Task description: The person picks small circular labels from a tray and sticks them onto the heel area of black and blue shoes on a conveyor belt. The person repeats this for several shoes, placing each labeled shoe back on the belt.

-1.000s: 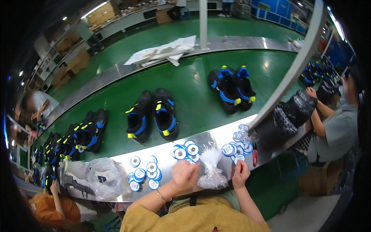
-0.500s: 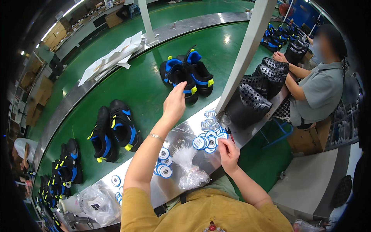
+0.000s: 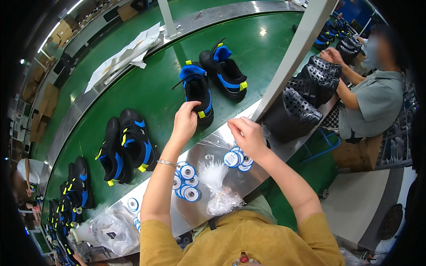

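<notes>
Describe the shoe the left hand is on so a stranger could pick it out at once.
On the green conveyor belt, find the pair nearest the slanted grey post. The black-and-blue shoe is the left one of that pair, with yellow tabs; unlike its neighbours, the left hand grips its heel end.

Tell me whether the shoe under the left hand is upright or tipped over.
Upright: the shoe sits sole-down on the green belt, opening up, left hand on its heel.

Shoe pair (image 3: 213, 84) behind probably tags (image 3: 237, 158)
</notes>
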The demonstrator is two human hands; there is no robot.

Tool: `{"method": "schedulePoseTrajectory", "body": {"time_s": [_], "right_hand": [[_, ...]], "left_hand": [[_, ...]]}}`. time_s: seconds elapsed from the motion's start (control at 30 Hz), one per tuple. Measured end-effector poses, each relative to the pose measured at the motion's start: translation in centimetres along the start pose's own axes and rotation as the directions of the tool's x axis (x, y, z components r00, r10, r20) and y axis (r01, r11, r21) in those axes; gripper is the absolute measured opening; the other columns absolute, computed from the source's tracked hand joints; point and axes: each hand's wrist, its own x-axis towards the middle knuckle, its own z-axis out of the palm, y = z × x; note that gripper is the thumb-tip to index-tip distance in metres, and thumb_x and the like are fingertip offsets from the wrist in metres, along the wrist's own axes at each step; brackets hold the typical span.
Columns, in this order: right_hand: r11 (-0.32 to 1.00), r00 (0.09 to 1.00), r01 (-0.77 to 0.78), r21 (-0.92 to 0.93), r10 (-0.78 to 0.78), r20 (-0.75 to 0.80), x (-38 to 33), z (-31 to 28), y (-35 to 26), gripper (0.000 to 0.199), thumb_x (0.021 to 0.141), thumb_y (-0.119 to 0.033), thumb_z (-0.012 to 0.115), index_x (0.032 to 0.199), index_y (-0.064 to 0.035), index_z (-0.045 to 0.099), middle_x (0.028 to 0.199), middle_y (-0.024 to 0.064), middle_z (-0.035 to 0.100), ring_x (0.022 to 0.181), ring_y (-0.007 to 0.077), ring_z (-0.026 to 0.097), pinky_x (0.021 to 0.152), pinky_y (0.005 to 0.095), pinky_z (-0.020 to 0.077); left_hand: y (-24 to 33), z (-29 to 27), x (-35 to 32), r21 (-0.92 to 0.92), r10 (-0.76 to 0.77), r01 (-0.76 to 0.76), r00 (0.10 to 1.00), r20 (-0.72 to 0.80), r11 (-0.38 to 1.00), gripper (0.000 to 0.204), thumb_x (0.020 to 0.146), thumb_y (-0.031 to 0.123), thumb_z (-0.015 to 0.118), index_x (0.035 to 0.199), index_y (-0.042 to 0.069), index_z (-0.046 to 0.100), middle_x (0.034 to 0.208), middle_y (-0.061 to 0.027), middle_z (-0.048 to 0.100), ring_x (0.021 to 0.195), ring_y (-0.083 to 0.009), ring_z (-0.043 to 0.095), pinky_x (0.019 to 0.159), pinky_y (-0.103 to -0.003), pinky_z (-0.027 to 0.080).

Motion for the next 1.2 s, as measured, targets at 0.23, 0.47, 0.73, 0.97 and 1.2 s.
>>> {"method": "schedulePoseTrajectory", "body": {"time_s": [0.23,0.47,0.73,0.97,1.2], "right_hand": [[0.906,0.979,0.163,-0.391,-0.099,0.180,3.2,3.6,2.0,0.004,0.081,-0.007,0.061,0.084,-0.0078,0.062,0.077,0.0113,0.057,0.074,0.0303,0.063,0.061,0.0416,0.0513],[0.822,0.947,0.258,-0.508,-0.110,0.303,3.7,4.9,1.5,0.010,0.076,-0.007,0.062,0.086,-0.0084,0.062,0.081,0.0101,0.059,0.078,0.0273,0.065,0.062,0.0388,0.0537],[0.791,0.917,0.308,-0.528,-0.099,0.387,4.4,6.2,-0.3,0.010,0.077,-0.011,0.064,0.086,-0.0076,0.063,0.087,0.0103,0.063,0.082,0.0259,0.067,0.066,0.0364,0.0551],[0.958,0.940,0.093,-0.272,0.006,0.342,4.2,6.8,-0.7,0.013,0.091,-0.011,0.055,0.100,-0.0036,0.059,0.092,0.0164,0.065,0.083,0.0348,0.065,0.069,0.0437,0.0527],[0.991,0.988,0.060,0.119,-0.076,0.136,4.6,5.2,-1.7,0.015,0.093,-0.006,0.054,0.106,-0.0001,0.058,0.087,0.0162,0.066,0.076,0.0294,0.065,0.066,0.0366,0.0503]], "left_hand": [[-0.3,0.7,-2.3,-0.460,-0.457,0.417,0.889,0.027,0.784,0.020,0.092,0.006,0.059,0.110,-0.003,0.057,0.104,-0.0107,0.064,0.088,-0.0171,0.066,0.071,-0.026,0.054],[-0.1,0.5,-3.3,-0.668,-0.482,0.486,0.850,0.211,0.564,0.016,0.095,0.009,0.058,0.106,-0.002,0.059,0.101,-0.0114,0.067,0.086,-0.0181,0.068,0.073,-0.027,0.056],[-0.4,0.2,-3.7,-0.697,-0.490,0.500,0.838,0.239,0.514,0.017,0.096,0.013,0.060,0.103,-0.002,0.060,0.093,-0.0098,0.067,0.078,-0.0149,0.067,0.069,-0.024,0.055],[-1.5,-0.4,-4.3,-0.749,-0.523,0.443,0.839,0.151,0.493,0.012,0.094,0.014,0.063,0.097,0.002,0.064,0.084,-0.0038,0.066,0.069,-0.0084,0.061,0.059,-0.020,0.048],[0.8,-2.4,-4.9,-0.661,-0.361,0.158,0.915,-0.182,0.734,0.011,0.095,0.011,0.061,0.101,0.002,0.066,0.090,-0.0016,0.066,0.076,-0.0071,0.062,0.059,-0.019,0.045]]}}
